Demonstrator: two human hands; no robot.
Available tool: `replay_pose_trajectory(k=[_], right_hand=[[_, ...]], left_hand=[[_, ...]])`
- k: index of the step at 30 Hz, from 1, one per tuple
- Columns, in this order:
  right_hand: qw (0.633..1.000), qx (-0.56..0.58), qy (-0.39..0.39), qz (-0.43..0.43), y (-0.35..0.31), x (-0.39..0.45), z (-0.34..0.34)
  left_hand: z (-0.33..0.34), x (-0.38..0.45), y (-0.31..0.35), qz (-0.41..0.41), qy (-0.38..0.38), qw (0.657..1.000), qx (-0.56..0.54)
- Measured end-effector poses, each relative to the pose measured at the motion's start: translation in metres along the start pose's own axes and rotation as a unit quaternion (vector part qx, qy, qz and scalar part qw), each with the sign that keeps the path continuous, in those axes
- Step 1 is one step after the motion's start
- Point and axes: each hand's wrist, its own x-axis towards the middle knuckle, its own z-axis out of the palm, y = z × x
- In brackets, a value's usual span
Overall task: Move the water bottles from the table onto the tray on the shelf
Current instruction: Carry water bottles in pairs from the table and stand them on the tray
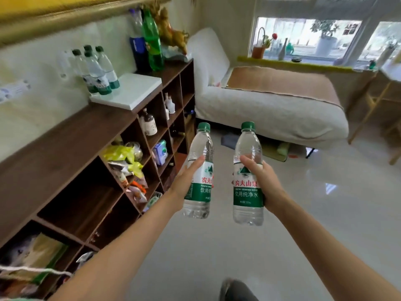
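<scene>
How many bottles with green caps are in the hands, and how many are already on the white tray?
In the left hand: 1 bottle
In the right hand: 1 bottle
On the white tray: 4 bottles
Total: 6

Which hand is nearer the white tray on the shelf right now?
Left. The left hand, gripping a bottle, is on the shelf side, below the white tray. The right hand, gripping another bottle, is farther out over the floor.
</scene>
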Motion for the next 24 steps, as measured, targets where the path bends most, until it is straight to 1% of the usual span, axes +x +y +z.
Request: replay_pose_trajectory(k=[4, 6, 10, 15, 17, 19, 22, 24], right_hand=[[0.999, -0.019, -0.032, -0.007, -0.029, 0.108, 0.003], [0.998, -0.034, -0.047, -0.006, -0.047, 0.164, 0.008], [0.993, -0.071, -0.09, 0.004, -0.089, 0.273, 0.029], [0.98, -0.115, -0.164, 0.002, -0.13, 0.386, 0.085], [0.972, -0.123, -0.2, 0.009, -0.134, 0.424, 0.114], [0.962, -0.141, -0.232, 0.007, -0.137, 0.457, 0.147], [0.95, -0.155, -0.268, -0.022, -0.141, 0.498, 0.202], [0.946, -0.158, -0.28, -0.043, -0.144, 0.52, 0.238]], left_hand=[[-0.01, 0.097, 0.029, 0.023, 0.042, 0.998, 0.04], [-0.015, 0.143, 0.051, 0.027, 0.076, 0.995, 0.051], [-0.037, 0.22, 0.105, 0.04, 0.162, 0.985, 0.04], [-0.089, 0.277, 0.152, 0.119, 0.247, 0.962, -0.015], [-0.116, 0.294, 0.161, 0.142, 0.305, 0.941, -0.041], [-0.144, 0.309, 0.171, 0.164, 0.37, 0.912, -0.061], [-0.18, 0.328, 0.19, 0.225, 0.46, 0.856, -0.069], [-0.206, 0.339, 0.202, 0.265, 0.509, 0.817, -0.052]])
